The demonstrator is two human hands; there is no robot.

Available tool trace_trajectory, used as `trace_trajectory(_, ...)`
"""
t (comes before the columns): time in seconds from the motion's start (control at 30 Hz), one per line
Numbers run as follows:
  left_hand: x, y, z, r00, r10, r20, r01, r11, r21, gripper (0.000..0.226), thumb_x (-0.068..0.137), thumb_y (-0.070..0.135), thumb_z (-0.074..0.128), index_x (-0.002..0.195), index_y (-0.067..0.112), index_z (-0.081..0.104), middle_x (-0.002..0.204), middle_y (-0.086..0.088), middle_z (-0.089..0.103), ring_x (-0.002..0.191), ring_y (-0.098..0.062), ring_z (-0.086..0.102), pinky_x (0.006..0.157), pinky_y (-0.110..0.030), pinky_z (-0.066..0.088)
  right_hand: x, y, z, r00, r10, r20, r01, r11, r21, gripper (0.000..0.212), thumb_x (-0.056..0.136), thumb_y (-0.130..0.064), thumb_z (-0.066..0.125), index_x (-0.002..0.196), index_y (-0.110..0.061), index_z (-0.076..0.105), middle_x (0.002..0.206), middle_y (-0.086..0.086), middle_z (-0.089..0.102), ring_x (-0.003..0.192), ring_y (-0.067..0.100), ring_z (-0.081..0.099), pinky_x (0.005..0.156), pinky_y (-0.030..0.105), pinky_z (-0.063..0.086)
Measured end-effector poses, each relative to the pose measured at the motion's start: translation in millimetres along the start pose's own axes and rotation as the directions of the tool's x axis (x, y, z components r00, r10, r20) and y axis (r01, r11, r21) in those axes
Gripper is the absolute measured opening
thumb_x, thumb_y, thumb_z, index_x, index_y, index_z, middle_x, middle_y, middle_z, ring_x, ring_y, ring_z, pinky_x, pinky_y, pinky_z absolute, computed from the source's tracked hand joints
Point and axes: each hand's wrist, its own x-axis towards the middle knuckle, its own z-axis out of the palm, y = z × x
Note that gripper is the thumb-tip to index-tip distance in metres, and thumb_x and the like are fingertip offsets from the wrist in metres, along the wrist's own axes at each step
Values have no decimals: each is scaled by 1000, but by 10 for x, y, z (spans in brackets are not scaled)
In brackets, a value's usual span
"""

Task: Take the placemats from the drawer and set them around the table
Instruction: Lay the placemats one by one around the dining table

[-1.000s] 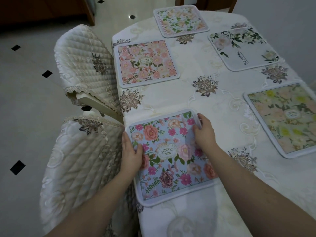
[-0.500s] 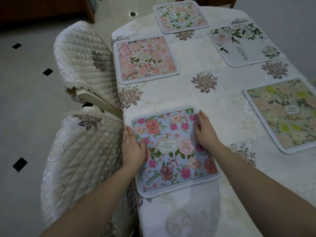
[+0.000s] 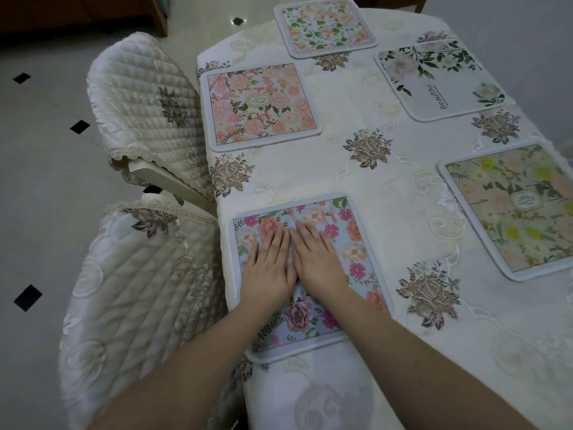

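I have the blue floral square placemat (image 3: 310, 274) lying flat at the near left edge of the cream embroidered tablecloth (image 3: 366, 187). My left hand (image 3: 269, 268) and right hand (image 3: 317, 261) rest palm-down on its middle, side by side, fingers straight and close together, gripping nothing. Four other floral placemats sit further round. The mat's near left corner lies close to the table edge, so a sideways push while smoothing could slide it off toward the quilted cream chair (image 3: 136, 293).
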Motion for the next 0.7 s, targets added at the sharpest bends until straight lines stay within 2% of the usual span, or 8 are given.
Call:
trace_trajectory(0.1,-9,-37,7,999,14,49,-13,1000,-6,62,101,41,19,157,14,17,165,0,8,153,-13,0,123,-41,3,-51,98,50,1000,2,11,-1,998,-68,58,102,-42,12,155,-21,27,164,-1,21,151,15,14,122,43,17)
trace_trajectory(0.17,-3,-40,1,998,11,62,-10,1000,-13,63,101,43,16,158,16,13,165,2,5,152,-11,-4,123,-40,-1,-51,172,-3,1000,-8,24,10,996,-88,60,101,-47,11,156,-25,21,165,-2,15,152,14,10,123,42,13)
trace_trajectory(0.27,-11,-42,-16,999,5,48,-4,1000,-20,62,102,41,21,158,17,14,165,1,8,153,-12,-1,123,-41,1,-82,311,-65,1000,26,13,-25,992,-124,63,101,-51,13,158,-25,14,166,-2,8,152,14,5,124,41,7)
trace_trajectory(0.37,-58,-130,-26,999,10,51,-9,1000,-22,63,102,43,22,159,20,8,166,3,2,152,-10,-6,123,-41,2,-131,437,-95,996,83,-26,-86,988,-126,63,102,-51,15,158,-22,11,165,-2,7,152,13,4,124,38,1)
trace_trajectory(0.5,-111,-260,-46,998,7,68,-6,1000,-14,66,101,51,20,159,24,3,166,4,3,152,-11,-4,123,-38,1,-221,656,-156,985,162,-55,-166,981,-97,61,103,-46,20,158,-25,6,165,-3,8,152,12,3,123,35,0)
trace_trajectory(0.7,-101,-255,-55,996,-3,91,3,1000,-5,67,100,53,17,158,26,-2,166,4,-2,153,-12,-5,123,-38,-1,-312,807,-219,971,221,-91,-231,966,-114,60,102,-40,15,158,-17,14,165,0,12,152,16,8,122,33,-3)
